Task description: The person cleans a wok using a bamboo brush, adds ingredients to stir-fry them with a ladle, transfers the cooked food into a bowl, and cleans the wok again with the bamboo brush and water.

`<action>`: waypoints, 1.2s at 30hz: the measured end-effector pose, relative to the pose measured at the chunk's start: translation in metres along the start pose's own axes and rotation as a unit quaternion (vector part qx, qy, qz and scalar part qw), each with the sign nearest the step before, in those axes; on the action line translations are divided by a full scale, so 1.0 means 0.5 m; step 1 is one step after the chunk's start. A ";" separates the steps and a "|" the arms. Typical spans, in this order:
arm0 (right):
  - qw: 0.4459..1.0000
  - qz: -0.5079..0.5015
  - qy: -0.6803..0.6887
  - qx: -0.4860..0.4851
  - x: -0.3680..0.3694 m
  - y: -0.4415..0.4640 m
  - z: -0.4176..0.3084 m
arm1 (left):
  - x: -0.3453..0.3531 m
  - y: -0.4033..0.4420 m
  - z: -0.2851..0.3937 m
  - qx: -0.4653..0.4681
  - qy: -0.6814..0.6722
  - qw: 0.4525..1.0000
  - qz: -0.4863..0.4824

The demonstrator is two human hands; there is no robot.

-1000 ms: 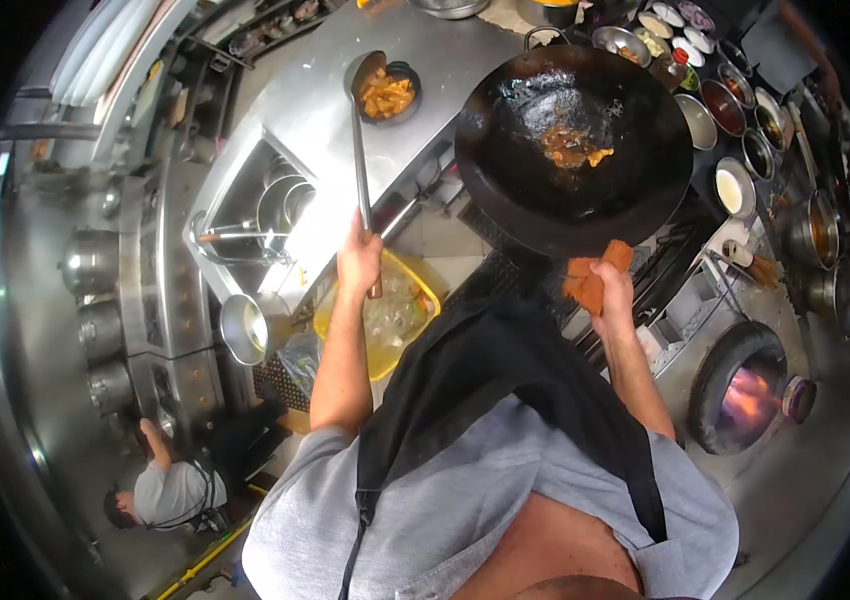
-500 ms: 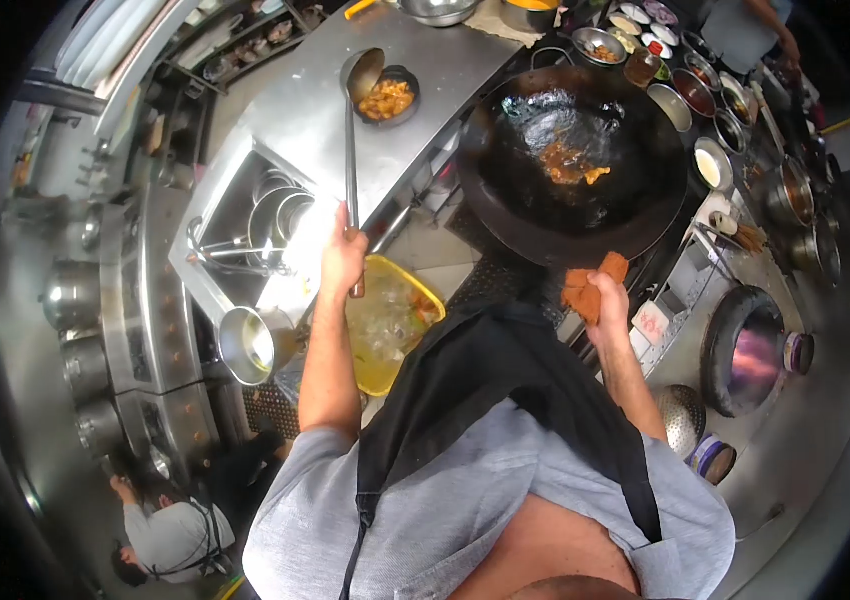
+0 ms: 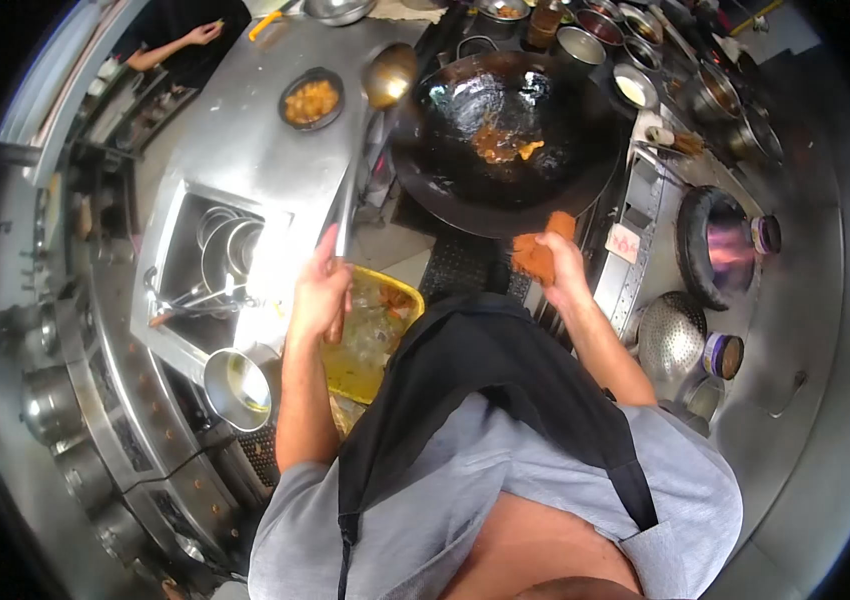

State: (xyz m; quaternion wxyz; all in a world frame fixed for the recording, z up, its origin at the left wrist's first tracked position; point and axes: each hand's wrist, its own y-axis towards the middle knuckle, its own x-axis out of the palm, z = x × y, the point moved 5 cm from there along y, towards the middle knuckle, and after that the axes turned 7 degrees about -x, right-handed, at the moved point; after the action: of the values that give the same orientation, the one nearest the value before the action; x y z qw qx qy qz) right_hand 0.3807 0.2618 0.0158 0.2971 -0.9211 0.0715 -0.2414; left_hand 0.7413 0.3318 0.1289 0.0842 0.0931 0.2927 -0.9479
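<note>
My left hand (image 3: pixel 319 300) is closed round the ladle's handle. The wide bowl of the ladle (image 3: pixel 390 76) is stretched out over the counter edge, between the dark bowl and the wok. Orange-brown food pieces fill the dark bowl (image 3: pixel 312 98) on the steel counter. My right hand (image 3: pixel 567 265) grips a folded orange cloth (image 3: pixel 537 257) at the near rim of the large black wok (image 3: pixel 465 205). Some brown sauce and a few food bits (image 3: pixel 507 145) remain in the wok. The cloth hides whether a handle lies under it.
Below my left hand sits a yellow tub (image 3: pixel 375 370) of cloudy liquid. A sink (image 3: pixel 180 240) with pots is on the left; a lit burner (image 3: pixel 715 248) and a perforated strainer (image 3: pixel 672 335) are on the right. Another person's hand (image 3: pixel 207 33) shows at the far left.
The ladle's bowl has swung right, from beside the dark bowl toward the wok. The view has shifted, and another person's arm now shows at the top left. My right hand keeps the cloth at the wok.
</note>
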 end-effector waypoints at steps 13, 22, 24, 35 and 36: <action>1.000 0.010 0.004 0.000 -0.004 0.046 0.042 | 0.191 0.138 -0.055 -0.091 0.128 0.967 -0.199; 0.999 0.042 -0.003 -0.013 -0.052 0.091 0.084 | 0.189 0.184 -0.070 -0.044 0.214 0.965 -0.147; 0.998 0.044 -0.021 -0.025 -0.054 0.101 0.099 | 0.231 0.189 -0.106 -0.097 0.114 0.971 -0.184; 0.988 0.081 -0.104 -0.074 -0.115 0.192 0.196 | 0.396 0.177 -0.122 -0.293 -0.376 0.773 -0.419; 0.991 0.072 -0.094 -0.064 -0.116 0.188 0.191 | 0.391 0.177 -0.122 -0.289 -0.379 0.766 -0.432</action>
State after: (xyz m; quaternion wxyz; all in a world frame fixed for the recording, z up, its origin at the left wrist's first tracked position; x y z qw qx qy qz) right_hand 0.3774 0.2501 -0.1298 0.2594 -0.9492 0.1246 -0.1271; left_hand 0.5785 0.2740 -0.0124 -0.2076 -0.4387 0.5063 -0.7128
